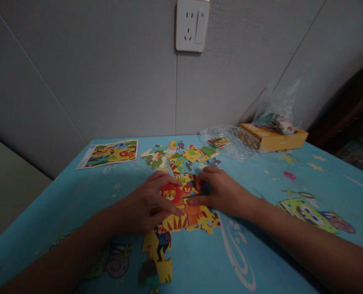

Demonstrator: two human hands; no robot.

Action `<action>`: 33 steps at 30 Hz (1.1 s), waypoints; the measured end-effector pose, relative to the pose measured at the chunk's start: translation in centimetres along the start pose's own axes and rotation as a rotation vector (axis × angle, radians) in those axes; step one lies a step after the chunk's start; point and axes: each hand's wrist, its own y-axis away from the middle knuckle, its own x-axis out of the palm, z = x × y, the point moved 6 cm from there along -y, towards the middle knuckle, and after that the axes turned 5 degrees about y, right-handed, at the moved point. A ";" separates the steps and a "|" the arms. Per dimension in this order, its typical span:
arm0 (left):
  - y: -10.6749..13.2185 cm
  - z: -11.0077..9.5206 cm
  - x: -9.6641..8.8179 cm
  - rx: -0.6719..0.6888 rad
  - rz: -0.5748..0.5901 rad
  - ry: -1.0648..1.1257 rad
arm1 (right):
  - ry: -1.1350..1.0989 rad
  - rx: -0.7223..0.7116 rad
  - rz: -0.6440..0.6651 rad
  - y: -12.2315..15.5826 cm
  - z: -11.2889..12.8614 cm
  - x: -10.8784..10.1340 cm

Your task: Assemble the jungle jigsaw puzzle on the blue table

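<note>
A partly joined jigsaw puzzle (175,222) with a red-maned lion lies on the table in front of me. My left hand (157,200) rests over its left side, fingers stretched out and apart around the lion's face. At the right edge, my right hand (213,188) has curled fingers and a thumb touching the puzzle. A dark green puzzle piece (204,188) shows between that thumb and forefinger, partly hidden by the hand. Closer to me, a joined strip of puzzle pieces (163,253) reaches down from the lion section.
Loose puzzle pieces (181,155) lie in a pile beyond my hands. A picture sheet (110,154) is at the back left. Clear plastic wrap (230,141) and a yellow box (279,141) sit at the back right, against the wall (123,81).
</note>
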 end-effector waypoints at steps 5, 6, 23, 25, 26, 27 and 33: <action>-0.1 0.4 0.1 -0.052 0.002 0.007 | -0.054 -0.010 -0.002 0.1 0.5 0.5; 0.0 0.5 0.0 -0.069 -0.002 0.001 | -0.058 -0.016 -0.007 0.1 0.7 0.5; 0.5 1.5 -0.4 -0.191 0.098 -0.068 | -0.061 -0.208 0.178 0.4 -0.4 -1.2; 0.4 1.5 -0.4 -0.181 0.087 -0.066 | -0.054 -0.241 0.159 0.7 0.3 -1.2; 0.4 1.5 -0.4 -0.175 0.081 -0.066 | -0.048 -0.251 0.168 0.8 0.6 -1.2; 0.4 1.5 -0.3 -0.171 0.075 -0.067 | -0.039 -0.259 0.175 1.0 0.8 -1.1; 0.5 1.9 -0.1 -0.171 0.058 -0.070 | -0.029 -0.283 0.158 1.3 1.8 -0.8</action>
